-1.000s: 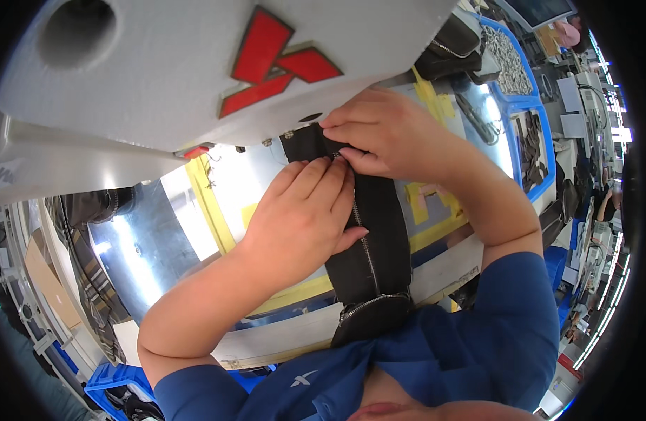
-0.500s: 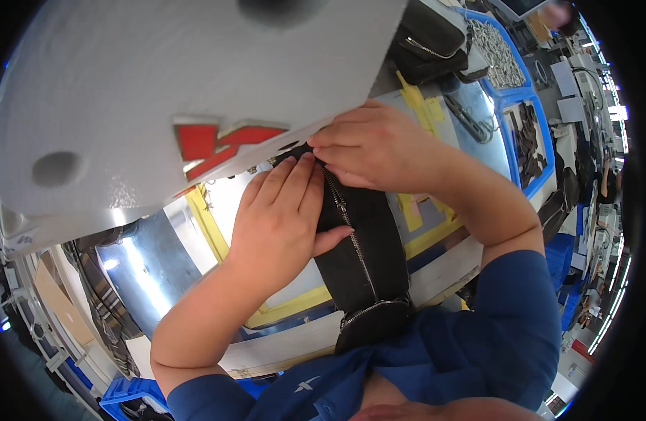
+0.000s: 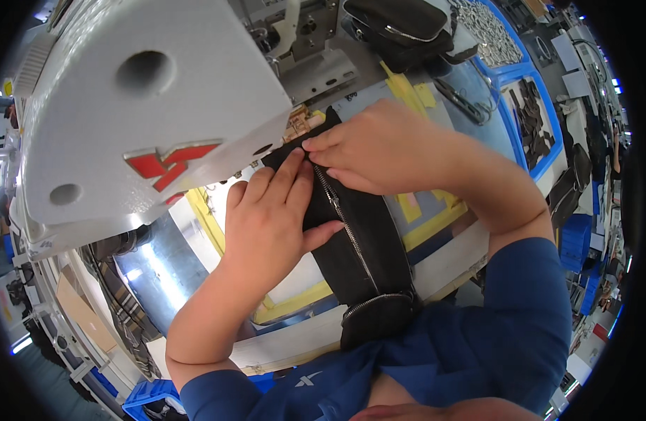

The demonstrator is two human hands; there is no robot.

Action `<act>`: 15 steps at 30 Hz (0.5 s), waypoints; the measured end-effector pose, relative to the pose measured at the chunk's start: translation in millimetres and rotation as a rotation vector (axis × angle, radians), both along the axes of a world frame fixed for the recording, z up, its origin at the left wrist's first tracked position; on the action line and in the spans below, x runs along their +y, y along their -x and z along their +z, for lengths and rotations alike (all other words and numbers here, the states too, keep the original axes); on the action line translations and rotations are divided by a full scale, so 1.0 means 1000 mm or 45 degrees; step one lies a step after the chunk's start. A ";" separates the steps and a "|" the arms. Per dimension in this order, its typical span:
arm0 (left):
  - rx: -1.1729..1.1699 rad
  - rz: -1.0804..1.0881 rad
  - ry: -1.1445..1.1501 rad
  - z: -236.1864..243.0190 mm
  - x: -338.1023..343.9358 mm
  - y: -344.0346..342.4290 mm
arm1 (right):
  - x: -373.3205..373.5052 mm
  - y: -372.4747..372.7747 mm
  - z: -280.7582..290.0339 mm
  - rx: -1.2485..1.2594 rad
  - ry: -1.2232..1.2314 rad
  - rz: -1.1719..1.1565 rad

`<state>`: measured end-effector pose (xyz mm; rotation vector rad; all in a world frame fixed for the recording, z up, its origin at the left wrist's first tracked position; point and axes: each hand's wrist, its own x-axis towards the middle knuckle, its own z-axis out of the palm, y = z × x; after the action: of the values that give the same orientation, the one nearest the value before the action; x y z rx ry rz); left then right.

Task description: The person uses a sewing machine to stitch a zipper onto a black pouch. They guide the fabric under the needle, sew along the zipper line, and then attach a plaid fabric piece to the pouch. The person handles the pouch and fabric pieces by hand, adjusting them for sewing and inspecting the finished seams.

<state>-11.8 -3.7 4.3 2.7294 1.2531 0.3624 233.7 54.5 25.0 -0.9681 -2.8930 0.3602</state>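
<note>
Left hand point(image 3: 267, 219) lies spread on the soft-looking black zippered pouch point(image 3: 376, 224) crossing the tabletop's point(image 3: 439, 272) near edge, I'd say best held beside its zipper point(image 3: 354, 243), though I cannot tell if my right hand point(image 3: 371, 153) pinches it.

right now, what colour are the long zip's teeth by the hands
The zip teeth are silver, on black fabric; seen best in the head view.

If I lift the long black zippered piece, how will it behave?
The black zippered piece will likely flop: its near end seems to overhang the table edge. Its metal zipper, running lengthwise, may stiffen it. Lying mostly flat, it probably won't roll.
</note>
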 end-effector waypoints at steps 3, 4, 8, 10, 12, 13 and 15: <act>-0.004 -0.007 -0.016 0.002 0.000 -0.001 | 0.001 0.003 0.005 -0.031 0.042 -0.023; -0.001 -0.002 -0.008 0.003 0.000 0.000 | 0.000 0.004 0.005 -0.015 0.045 -0.037; 0.036 0.045 0.065 0.008 0.002 -0.004 | 0.001 0.010 0.005 -0.019 0.060 -0.073; 0.085 0.078 0.055 0.010 0.002 -0.002 | 0.000 0.017 0.004 0.000 0.037 -0.085; 0.086 0.109 0.041 0.012 0.003 0.001 | -0.001 0.027 -0.002 0.076 -0.016 -0.097; 0.087 0.129 0.069 0.013 0.003 0.005 | 0.000 0.032 -0.001 0.041 0.008 -0.102; 0.075 0.141 0.080 0.013 0.004 0.010 | 0.003 0.042 0.001 -0.028 0.053 -0.113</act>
<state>-22.2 0.1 17.1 2.6437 1.4092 0.2502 191.9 57.9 26.3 -1.1093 -2.8611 0.4071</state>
